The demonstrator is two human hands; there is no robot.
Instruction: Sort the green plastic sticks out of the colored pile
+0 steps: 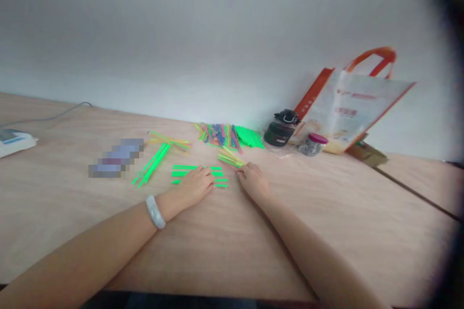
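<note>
Several thin bright green strips point(179, 174) lie side by side across the wooden table in front of me. My left hand point(197, 186), with a pale bangle on its wrist, rests over their right half, fingers lowered onto them; the strips under the palm are hidden. To the right, my right hand point(254, 181) is closed at the near end of a small bundle of yellow and green strips point(230, 157). Further left, more green strips point(154, 166) slant toward me, their far ends meeting some yellow and orange strips point(176, 143). What exactly they are made of does not show.
Behind my hands lie a pile of multicoloured strips point(219, 134) and a green stack point(250, 136). A black bottle point(279, 130), a jar with a pink lid point(314, 145) and a shopping bag point(348, 111) stand right. A blurred-out object point(118, 157) and a white device point(16, 142) lie left.
</note>
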